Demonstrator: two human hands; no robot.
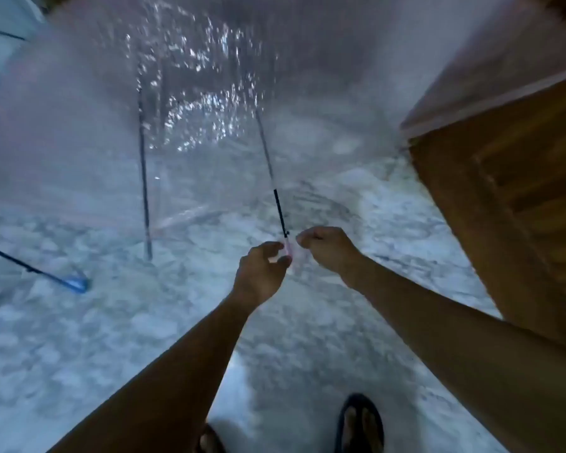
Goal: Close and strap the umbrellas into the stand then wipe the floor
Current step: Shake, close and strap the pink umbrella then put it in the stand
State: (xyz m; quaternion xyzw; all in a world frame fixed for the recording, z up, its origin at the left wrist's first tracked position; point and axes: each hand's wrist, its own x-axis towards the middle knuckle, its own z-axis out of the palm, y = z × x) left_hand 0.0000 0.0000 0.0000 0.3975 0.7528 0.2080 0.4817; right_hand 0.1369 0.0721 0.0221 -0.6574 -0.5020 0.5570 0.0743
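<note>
An open clear umbrella (190, 103) with pink trim fills the upper view, its canopy dotted with water drops. Its thin dark shaft (276, 197) slants down to a pale pink handle (289, 248) between my hands. My left hand (262, 273) curls around the lower handle from the left. My right hand (327, 248) is a loose fist touching the handle's right side; whether it grips is blurred. A second umbrella's dark shaft with a blue handle (77, 284) lies on the floor at the left. No stand is in view.
The floor (144, 338) is pale marbled stone. A brown wooden door or cabinet (510, 197) stands close on the right, with the canopy edge against it. My sandalled feet (361, 423) show at the bottom. Another dark rib (143, 178) hangs left of the shaft.
</note>
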